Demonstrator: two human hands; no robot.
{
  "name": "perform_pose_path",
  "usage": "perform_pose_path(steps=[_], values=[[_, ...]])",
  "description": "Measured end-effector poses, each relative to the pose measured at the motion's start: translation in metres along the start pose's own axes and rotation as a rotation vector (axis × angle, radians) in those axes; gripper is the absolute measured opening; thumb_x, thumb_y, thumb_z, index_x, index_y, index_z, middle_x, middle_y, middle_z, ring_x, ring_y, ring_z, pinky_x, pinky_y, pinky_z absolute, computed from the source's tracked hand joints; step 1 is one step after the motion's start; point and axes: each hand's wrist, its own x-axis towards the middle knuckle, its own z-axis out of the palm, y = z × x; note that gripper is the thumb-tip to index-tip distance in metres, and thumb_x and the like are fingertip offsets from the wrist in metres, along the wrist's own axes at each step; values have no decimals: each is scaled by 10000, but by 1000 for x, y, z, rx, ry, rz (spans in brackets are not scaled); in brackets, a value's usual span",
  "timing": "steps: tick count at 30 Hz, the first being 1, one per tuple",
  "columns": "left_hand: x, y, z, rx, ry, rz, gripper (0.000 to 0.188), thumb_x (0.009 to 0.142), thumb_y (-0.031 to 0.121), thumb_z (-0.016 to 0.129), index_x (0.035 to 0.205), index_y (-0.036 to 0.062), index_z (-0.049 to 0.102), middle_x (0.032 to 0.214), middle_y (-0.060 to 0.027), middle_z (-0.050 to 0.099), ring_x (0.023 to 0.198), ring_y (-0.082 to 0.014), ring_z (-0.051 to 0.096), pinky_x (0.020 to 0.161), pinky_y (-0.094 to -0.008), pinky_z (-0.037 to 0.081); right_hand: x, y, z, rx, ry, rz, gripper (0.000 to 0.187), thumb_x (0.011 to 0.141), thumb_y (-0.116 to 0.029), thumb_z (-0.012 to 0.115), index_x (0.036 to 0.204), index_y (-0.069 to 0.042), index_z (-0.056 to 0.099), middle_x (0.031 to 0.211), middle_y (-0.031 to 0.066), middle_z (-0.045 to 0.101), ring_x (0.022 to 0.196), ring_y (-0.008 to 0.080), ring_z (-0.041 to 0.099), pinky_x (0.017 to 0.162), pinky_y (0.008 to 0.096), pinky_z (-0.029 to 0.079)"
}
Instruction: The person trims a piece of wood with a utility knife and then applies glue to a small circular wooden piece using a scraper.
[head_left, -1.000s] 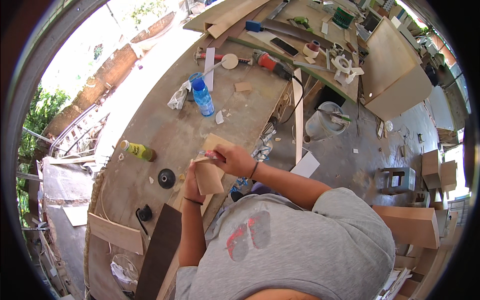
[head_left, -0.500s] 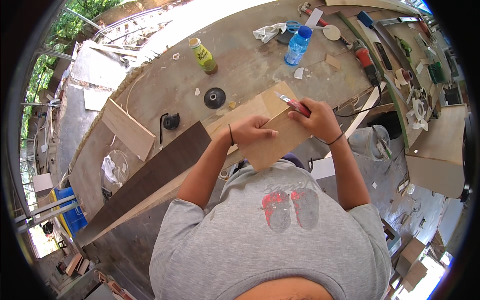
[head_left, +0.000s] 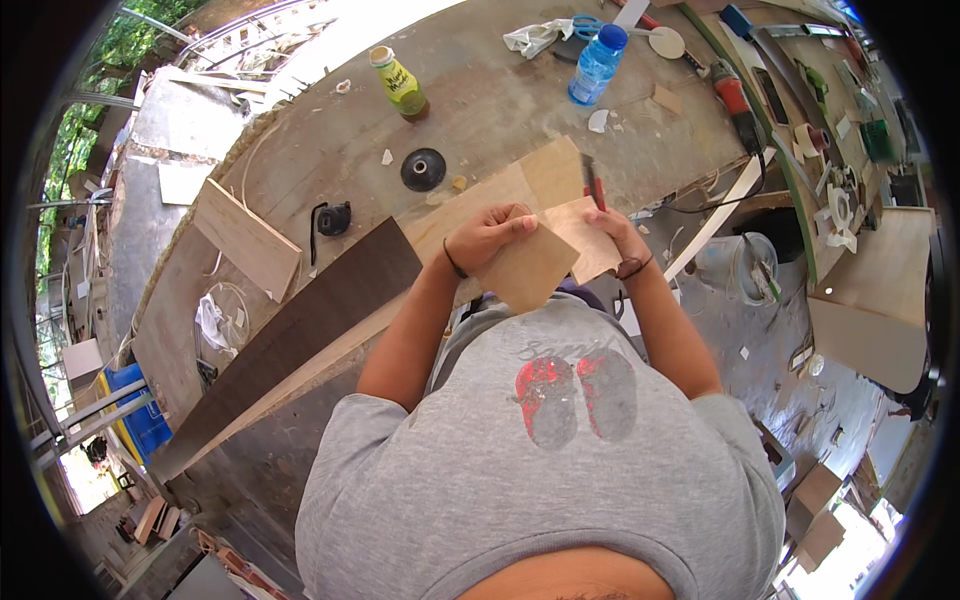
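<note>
**Two Pieces of Thin Wood, One in Each Hand**

We see the left hand [head_left: 488,240] closed on a squarish tan piece [head_left: 537,264] of thin wood, its thumb lying on the upper face and the other fingers partly hidden. The right hand [head_left: 622,236] is closed too, gripping a smaller, paler piece [head_left: 580,230] together with a red-handled tool [head_left: 598,190] whose dark end points away from the body (it looks like a knife, though we cannot make out the blade clearly). Both pieces are held up in front of the grey shirt [head_left: 560,470], over the near edge of the workbench [head_left: 490,110]. The tan piece overlaps the paler one from our viewpoint; we cannot tell whether they touch.

Just beyond the hands, a pale board [head_left: 553,166] lies on the bench, and a long dark board [head_left: 300,335] stretches away to the left. Near them we find a black round disc [head_left: 410,180] with a raised centre and a black tape measure [head_left: 332,219]. Farther back stand a yellow-green bottle [head_left: 402,88] and a blue bottle [head_left: 597,68] with a blue cap. To the right lies a red power tool [head_left: 733,98] with a black cord, and below it, off the bench, is a whitish bucket [head_left: 730,265].
</note>
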Motion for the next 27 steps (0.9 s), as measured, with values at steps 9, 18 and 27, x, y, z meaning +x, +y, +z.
perform_pose_path(steps=[9,18,27], values=[[2,1,-14,-255,390,163,183,911,216,565,1000,57,554,889,-3,590,814,-77,578,718,-231,478,-1,-41,-49,76,284,-159,311,853,-321,589,1043,-81,533,745,58,603,477,184,560,366,313,474],[5,6,-16,-936,174,278,298,891,242,477,1100,34,521,778,-21,494,643,-139,464,533,-273,405,16,-100,-54,161,519,-515,261,859,-399,590,885,-156,497,1076,45,613,532,131,496,355,288,404],[7,-17,-25,-1246,-172,189,420,930,299,413,1254,31,406,732,-35,400,556,-124,369,490,-232,352,69,-53,-6,-732,222,-110,375,824,-246,646,1122,-62,514,854,47,630,592,62,530,389,204,359]])
